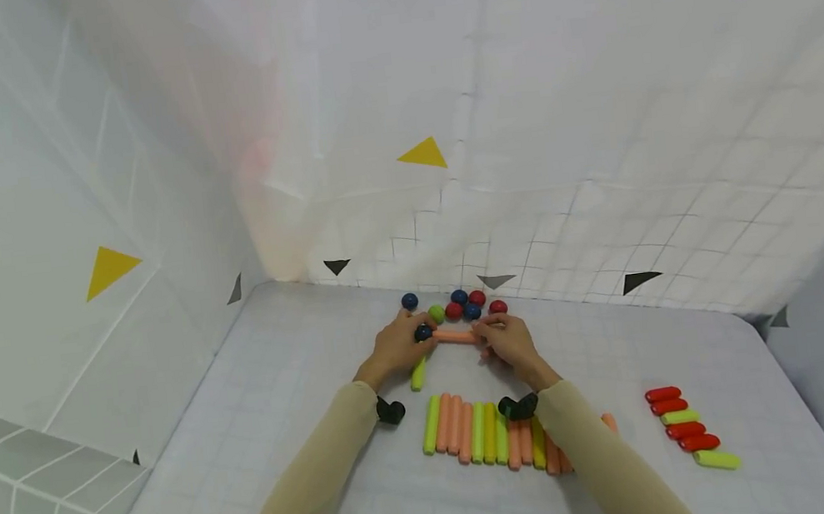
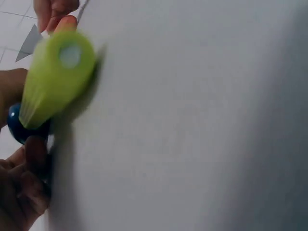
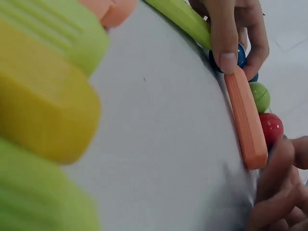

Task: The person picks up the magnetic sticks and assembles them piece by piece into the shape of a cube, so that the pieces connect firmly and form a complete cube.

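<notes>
My left hand holds a shiny dark blue ball between thumb and fingers. From that ball a yellow-green stick extends toward me, and an orange stick reaches right, its near end under the left thumb in the right wrist view. At the orange stick's far end is my right hand, its fingers loosely bent and spread beside the stick in the right wrist view; firm contact cannot be told. Close up in the left wrist view, the yellow-green stick partly covers the blue ball.
Several blue, red and green balls sit behind the hands, near the wall. Nearer me lies a row of orange, green and yellow sticks, partly under the right forearm. Short red and green sticks lie at the right.
</notes>
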The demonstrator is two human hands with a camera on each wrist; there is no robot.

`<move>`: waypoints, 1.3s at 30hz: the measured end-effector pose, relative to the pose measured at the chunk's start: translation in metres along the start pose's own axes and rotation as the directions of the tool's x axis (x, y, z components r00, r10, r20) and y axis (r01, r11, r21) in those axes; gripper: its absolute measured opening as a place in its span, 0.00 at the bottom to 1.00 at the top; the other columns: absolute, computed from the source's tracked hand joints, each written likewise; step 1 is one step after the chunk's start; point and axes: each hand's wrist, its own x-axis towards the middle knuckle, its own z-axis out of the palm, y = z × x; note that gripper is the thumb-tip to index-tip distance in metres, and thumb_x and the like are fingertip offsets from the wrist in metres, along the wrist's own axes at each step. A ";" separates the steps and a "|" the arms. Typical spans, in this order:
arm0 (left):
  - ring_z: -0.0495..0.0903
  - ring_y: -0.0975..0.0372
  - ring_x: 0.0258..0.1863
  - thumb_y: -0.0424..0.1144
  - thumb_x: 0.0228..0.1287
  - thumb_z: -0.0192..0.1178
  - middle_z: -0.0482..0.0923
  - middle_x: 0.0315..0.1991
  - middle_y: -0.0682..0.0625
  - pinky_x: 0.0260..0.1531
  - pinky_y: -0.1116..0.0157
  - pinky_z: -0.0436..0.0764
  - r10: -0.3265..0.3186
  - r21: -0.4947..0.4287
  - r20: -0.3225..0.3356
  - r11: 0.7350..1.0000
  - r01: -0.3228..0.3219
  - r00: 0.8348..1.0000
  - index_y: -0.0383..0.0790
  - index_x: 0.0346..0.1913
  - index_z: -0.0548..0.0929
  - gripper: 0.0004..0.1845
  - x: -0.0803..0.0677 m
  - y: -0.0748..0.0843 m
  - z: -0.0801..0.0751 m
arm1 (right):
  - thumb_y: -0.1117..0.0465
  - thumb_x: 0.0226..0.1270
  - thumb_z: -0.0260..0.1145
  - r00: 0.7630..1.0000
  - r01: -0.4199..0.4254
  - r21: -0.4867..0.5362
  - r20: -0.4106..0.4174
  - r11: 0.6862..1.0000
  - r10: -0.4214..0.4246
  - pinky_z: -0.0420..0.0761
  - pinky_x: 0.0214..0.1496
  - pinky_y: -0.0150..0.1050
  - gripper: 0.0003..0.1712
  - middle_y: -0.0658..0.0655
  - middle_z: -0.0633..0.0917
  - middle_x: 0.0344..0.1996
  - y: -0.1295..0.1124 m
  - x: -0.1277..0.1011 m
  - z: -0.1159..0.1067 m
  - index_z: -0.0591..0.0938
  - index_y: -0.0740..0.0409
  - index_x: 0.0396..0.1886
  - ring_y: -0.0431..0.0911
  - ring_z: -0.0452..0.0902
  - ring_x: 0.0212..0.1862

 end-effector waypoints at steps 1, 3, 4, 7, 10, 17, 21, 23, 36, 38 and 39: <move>0.81 0.54 0.44 0.54 0.73 0.67 0.77 0.56 0.44 0.46 0.52 0.82 0.000 0.011 -0.005 1.000 0.000 1.000 0.57 0.57 0.85 0.15 0.000 -0.001 0.000 | 0.47 0.76 0.69 0.999 0.044 -0.003 -0.022 0.999 -0.045 0.73 0.27 0.34 0.23 0.55 0.89 0.36 -0.003 0.002 0.002 0.83 0.59 0.59 0.41 0.79 0.23; 0.81 0.54 0.41 0.54 0.73 0.66 0.77 0.56 0.45 0.42 0.54 0.80 0.000 0.036 -0.006 0.999 0.000 1.000 0.57 0.58 0.84 0.15 -0.001 -0.001 0.001 | 0.49 0.75 0.70 0.984 0.163 -0.052 -0.066 0.985 -0.167 0.75 0.28 0.34 0.20 0.56 0.89 0.34 -0.009 0.006 0.005 0.83 0.58 0.55 0.42 0.79 0.25; 0.81 0.54 0.40 0.55 0.74 0.66 0.76 0.56 0.45 0.41 0.55 0.80 0.001 0.045 -0.004 0.999 -0.001 1.000 0.56 0.58 0.84 0.16 -0.002 -0.001 0.002 | 0.50 0.75 0.70 0.968 0.232 -0.099 -0.079 0.968 -0.240 0.75 0.29 0.34 0.19 0.57 0.88 0.34 -0.013 0.009 0.007 0.83 0.58 0.54 0.43 0.79 0.25; 0.80 0.54 0.38 0.56 0.75 0.64 0.74 0.56 0.45 0.37 0.57 0.78 0.000 0.066 0.009 0.998 -0.001 1.000 0.56 0.60 0.83 0.18 -0.003 0.000 0.004 | 0.52 0.75 0.71 0.896 0.400 -0.295 -0.071 0.868 -0.437 0.78 0.34 0.39 0.17 0.58 0.88 0.37 -0.027 0.019 0.013 0.84 0.56 0.55 0.48 0.82 0.31; 0.80 0.52 0.38 0.57 0.75 0.63 0.74 0.57 0.45 0.37 0.56 0.79 -0.008 0.071 0.004 0.997 0.008 1.000 0.57 0.61 0.82 0.18 -0.003 0.003 0.005 | 0.53 0.74 0.72 0.835 0.485 -0.495 0.017 0.721 -0.550 0.81 0.38 0.47 0.20 0.59 0.88 0.42 -0.043 0.027 0.018 0.84 0.55 0.60 0.53 0.84 0.38; 0.82 0.49 0.39 0.57 0.76 0.61 0.74 0.58 0.43 0.40 0.52 0.81 -0.022 0.066 0.001 0.998 0.022 1.000 0.56 0.68 0.80 0.23 -0.004 0.009 0.009 | 0.51 0.71 0.75 0.810 0.547 -0.740 0.348 0.391 -0.472 0.87 0.49 0.54 0.27 0.59 0.88 0.51 -0.064 0.032 0.034 0.82 0.52 0.66 0.54 0.87 0.51; 0.85 0.45 0.47 0.59 0.76 0.59 0.75 0.63 0.41 0.46 0.47 0.83 -0.019 0.050 0.006 0.999 0.019 1.000 0.59 0.73 0.77 0.26 -0.001 0.011 0.013 | 0.51 0.67 0.78 0.805 0.563 -0.757 0.413 0.331 -0.427 0.87 0.53 0.55 0.30 0.60 0.88 0.53 -0.066 0.030 0.038 0.83 0.53 0.65 0.56 0.86 0.54; 0.85 0.43 0.49 0.58 0.77 0.59 0.75 0.64 0.40 0.48 0.46 0.83 -0.017 0.042 0.009 0.999 0.016 1.000 0.59 0.72 0.77 0.26 0.000 0.012 0.015 | 0.51 0.65 0.79 0.818 0.550 -0.757 0.404 0.353 -0.408 0.87 0.54 0.56 0.31 0.60 0.87 0.55 -0.065 0.030 0.037 0.83 0.53 0.66 0.56 0.85 0.56; 0.81 0.54 0.50 0.51 0.73 0.66 0.79 0.55 0.46 0.52 0.50 0.80 -0.009 -0.063 0.020 0.998 0.011 1.000 0.55 0.55 0.85 0.13 0.004 0.001 0.013 | 0.56 0.80 0.66 0.848 0.528 -0.430 0.219 0.733 -0.483 0.84 0.40 0.47 0.20 0.64 0.88 0.49 -0.040 0.020 -0.027 0.83 0.60 0.64 0.54 0.86 0.37; 0.81 0.54 0.50 0.51 0.74 0.65 0.79 0.56 0.46 0.53 0.51 0.80 -0.015 -0.068 0.026 0.998 0.016 1.000 0.55 0.56 0.86 0.13 0.005 -0.001 0.012 | 0.56 0.80 0.65 0.855 0.519 -0.363 0.210 0.774 -0.474 0.83 0.36 0.44 0.20 0.66 0.88 0.51 -0.036 0.014 -0.039 0.82 0.61 0.65 0.54 0.88 0.33; 0.80 0.54 0.50 0.51 0.74 0.65 0.79 0.55 0.46 0.53 0.51 0.79 -0.019 -0.073 0.031 0.997 0.021 0.999 0.55 0.56 0.86 0.13 0.005 -0.001 0.011 | 0.56 0.81 0.65 0.862 0.507 -0.342 0.210 0.791 -0.462 0.82 0.34 0.42 0.21 0.67 0.88 0.52 -0.033 0.012 -0.044 0.82 0.61 0.66 0.54 0.88 0.31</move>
